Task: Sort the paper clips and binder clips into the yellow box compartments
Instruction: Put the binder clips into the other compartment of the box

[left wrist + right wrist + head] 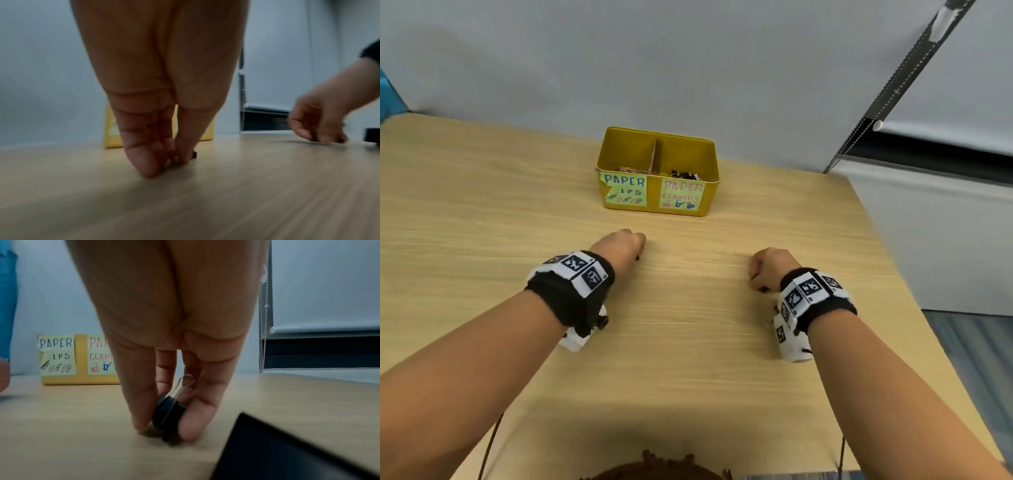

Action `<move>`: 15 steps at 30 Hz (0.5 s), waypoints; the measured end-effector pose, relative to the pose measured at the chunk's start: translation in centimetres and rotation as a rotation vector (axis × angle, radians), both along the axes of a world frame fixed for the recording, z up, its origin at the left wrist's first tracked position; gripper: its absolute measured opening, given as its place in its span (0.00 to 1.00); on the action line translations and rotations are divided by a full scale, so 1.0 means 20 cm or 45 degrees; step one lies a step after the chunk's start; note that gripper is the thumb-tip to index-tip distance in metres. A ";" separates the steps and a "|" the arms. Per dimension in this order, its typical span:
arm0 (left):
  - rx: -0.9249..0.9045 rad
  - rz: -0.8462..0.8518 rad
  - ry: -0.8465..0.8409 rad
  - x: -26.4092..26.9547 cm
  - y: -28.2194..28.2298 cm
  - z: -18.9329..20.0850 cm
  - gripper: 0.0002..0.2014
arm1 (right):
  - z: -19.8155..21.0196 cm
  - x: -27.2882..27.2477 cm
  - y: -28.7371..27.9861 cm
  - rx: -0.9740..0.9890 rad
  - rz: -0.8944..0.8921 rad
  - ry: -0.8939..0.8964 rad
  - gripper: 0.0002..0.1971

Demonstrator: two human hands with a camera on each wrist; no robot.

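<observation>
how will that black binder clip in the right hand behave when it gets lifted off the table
The binder clip looks small, rigid and probably light. The right hand pinches its smooth body, so it might twist; the wire handle probably swings.

Yellow box with pale green labels; black binder clip; light wood-grain table; black-and-white patterned wristbands.

We see the box on the tabletop near the wall, paper clips in its left compartment, binder clips in its right. Nearer us, our left hand and right hand rest on the tabletop, well apart.
</observation>
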State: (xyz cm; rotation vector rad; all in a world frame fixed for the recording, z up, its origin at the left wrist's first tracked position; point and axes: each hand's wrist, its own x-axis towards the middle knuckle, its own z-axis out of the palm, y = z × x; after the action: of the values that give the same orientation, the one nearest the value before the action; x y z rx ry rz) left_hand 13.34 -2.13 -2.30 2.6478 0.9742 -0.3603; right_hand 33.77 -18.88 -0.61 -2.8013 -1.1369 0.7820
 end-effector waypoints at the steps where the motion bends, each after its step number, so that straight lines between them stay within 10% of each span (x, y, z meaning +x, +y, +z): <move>1: -0.012 -0.037 0.002 0.04 -0.04 0.01 0.09 | 0.02 0.00 -0.02 0.047 -0.029 0.023 0.06; 10: -0.295 -0.544 -0.475 0.47 -0.55 0.08 0.07 | 0.17 0.14 -0.37 0.187 -0.250 -0.064 0.03; 15: -0.368 -0.853 -0.343 0.64 -0.76 0.05 0.06 | 0.09 0.15 -0.53 0.024 -0.296 -0.016 0.09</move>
State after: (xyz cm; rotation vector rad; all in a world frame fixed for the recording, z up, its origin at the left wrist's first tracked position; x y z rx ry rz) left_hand 26.18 -17.43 -1.29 2.5818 -0.0660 -0.2452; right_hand 36.71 -29.41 1.18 -2.8556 -0.7943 0.7293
